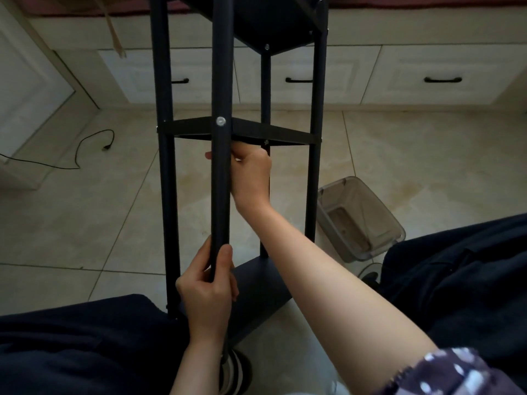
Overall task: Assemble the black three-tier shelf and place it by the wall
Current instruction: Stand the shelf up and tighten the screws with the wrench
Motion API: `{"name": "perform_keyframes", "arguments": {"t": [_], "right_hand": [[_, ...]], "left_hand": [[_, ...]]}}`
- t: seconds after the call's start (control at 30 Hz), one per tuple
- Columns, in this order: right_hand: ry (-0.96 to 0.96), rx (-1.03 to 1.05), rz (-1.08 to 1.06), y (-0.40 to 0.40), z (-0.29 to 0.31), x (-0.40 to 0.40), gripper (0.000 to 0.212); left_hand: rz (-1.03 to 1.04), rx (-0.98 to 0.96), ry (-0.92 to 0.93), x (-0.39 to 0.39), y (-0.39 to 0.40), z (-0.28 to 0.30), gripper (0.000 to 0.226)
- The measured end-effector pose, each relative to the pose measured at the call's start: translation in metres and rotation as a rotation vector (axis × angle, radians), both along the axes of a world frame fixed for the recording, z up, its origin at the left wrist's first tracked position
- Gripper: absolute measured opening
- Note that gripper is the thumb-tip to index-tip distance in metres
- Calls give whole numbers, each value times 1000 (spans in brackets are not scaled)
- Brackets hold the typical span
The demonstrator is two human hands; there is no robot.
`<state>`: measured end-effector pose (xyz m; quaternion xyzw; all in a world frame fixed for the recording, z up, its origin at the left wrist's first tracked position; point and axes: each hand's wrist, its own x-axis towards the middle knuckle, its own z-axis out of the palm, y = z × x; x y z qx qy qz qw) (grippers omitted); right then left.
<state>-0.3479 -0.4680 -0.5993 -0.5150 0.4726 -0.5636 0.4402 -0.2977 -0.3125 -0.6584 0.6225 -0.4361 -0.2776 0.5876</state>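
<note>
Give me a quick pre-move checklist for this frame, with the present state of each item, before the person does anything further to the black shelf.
1. Left hand has a grip on the near black metal post: ok.
2. Right hand is at the underside of the middle black shelf panel: ok.
3. Silver screw head seated in the near post: ok.
4. What the right hand holds: cannot tell.
5. All three tiers attached: ok.
6. Clear plastic bin stands close to the frame: not ok.

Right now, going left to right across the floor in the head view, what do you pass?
Black cable → shelf's front post gripped by left hand → right hand under the middle tier → clear plastic bin.
</note>
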Motion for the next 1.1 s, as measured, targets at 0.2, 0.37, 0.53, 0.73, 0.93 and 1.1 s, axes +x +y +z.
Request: {"name": "perform_keyframes", "arguments": {"t": [0.2,0.37,0.53,0.73,0.93,1.1], "right_hand": [[82,-54,-6,-1,-2,-5,17],[221,-101,80,4,-6,-21,24],[292,-22,148,3,0,-39,20],[372,7,184,3,12,-50,20],[421,30,230,1,25,-48,20],[415,10,228,-4,34,-43,21]], "left_hand": [[-15,-2,-19,2,-2,0,27],[-11,-8,-19,4,-4,-1,38],[11,-15,-10,6,-4,0,39],[30,-15,-27,5,-5,2,31],[42,-16,-13,6,-5,2,29],[39,-2,16,7,-5,1,24]]}}
